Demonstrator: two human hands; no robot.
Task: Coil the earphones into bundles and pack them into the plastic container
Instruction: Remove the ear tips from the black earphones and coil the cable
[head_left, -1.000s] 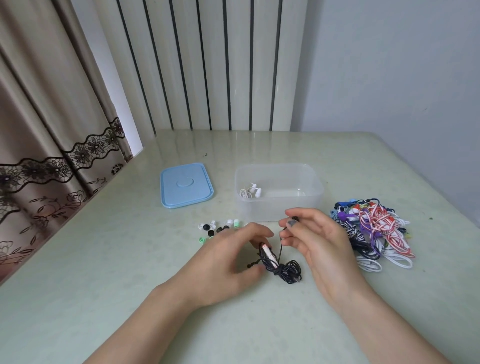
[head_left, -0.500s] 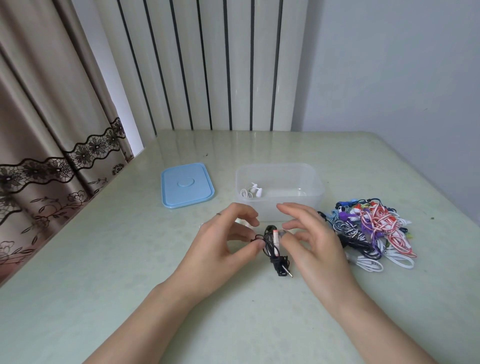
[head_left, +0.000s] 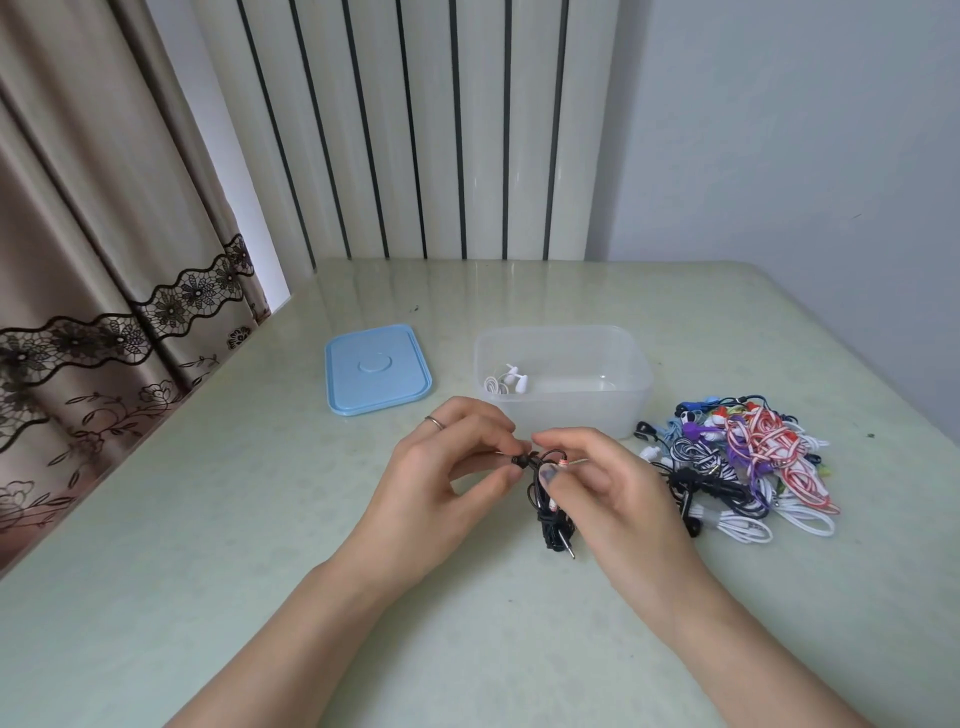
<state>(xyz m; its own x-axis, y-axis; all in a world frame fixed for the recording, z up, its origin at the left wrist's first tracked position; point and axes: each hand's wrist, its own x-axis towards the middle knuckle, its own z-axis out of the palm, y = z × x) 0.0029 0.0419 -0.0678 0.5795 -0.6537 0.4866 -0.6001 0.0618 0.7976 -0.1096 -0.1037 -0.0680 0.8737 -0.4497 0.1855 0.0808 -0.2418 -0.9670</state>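
A pair of black earphones (head_left: 551, 519) hangs in a loose tangle between both hands, just above the table, its metal plug pointing down. My left hand (head_left: 441, 483) pinches one earbud end at the top. My right hand (head_left: 608, 488) pinches the cable beside it with thumb and forefinger. Behind the hands stands the clear plastic container (head_left: 631, 374), open, with one white coiled earphone bundle (head_left: 506, 383) in its left end. A pile of loose earphones (head_left: 748, 462) in several colours lies to the right of my right hand.
The container's light blue lid (head_left: 376, 369) lies flat to the left of it. The pale green table (head_left: 208, 519) meets a curtain on the left and a wall on the right. Small earbud tips seen earlier are hidden behind my left hand.
Both hands lifted the black earphones off the table and came together near the container. The tangle now dangles lower from my fingertips, and the hands sit slightly closer together.
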